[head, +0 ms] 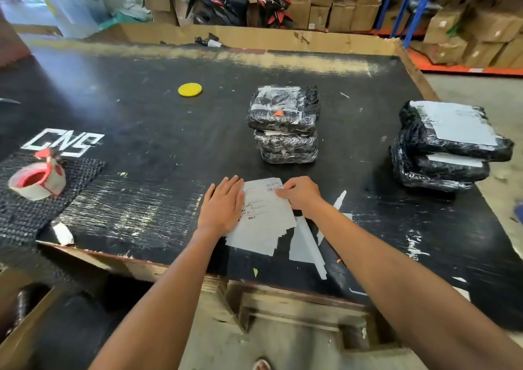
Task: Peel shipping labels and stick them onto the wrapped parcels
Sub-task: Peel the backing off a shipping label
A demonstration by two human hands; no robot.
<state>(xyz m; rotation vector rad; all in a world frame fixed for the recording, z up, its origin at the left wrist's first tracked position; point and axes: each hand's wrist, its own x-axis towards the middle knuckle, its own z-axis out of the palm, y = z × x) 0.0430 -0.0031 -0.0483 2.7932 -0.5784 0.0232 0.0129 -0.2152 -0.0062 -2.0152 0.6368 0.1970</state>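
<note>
2 hands sit on the label stack [263,217] at the near edge, left hand [222,205] flat, fingers together, right hand [300,195] pinching its far-right corner, parcels [284,125] straight beyond

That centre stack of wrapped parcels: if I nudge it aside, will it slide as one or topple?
The centre stack is probably prone to shear: its top parcel sits skewed on the lower ones. The glossy wrap looks slippery, so layers may slide apart. The bulging, rounded sides suggest soft contents, so it would likely give rather than move rigidly.
</note>
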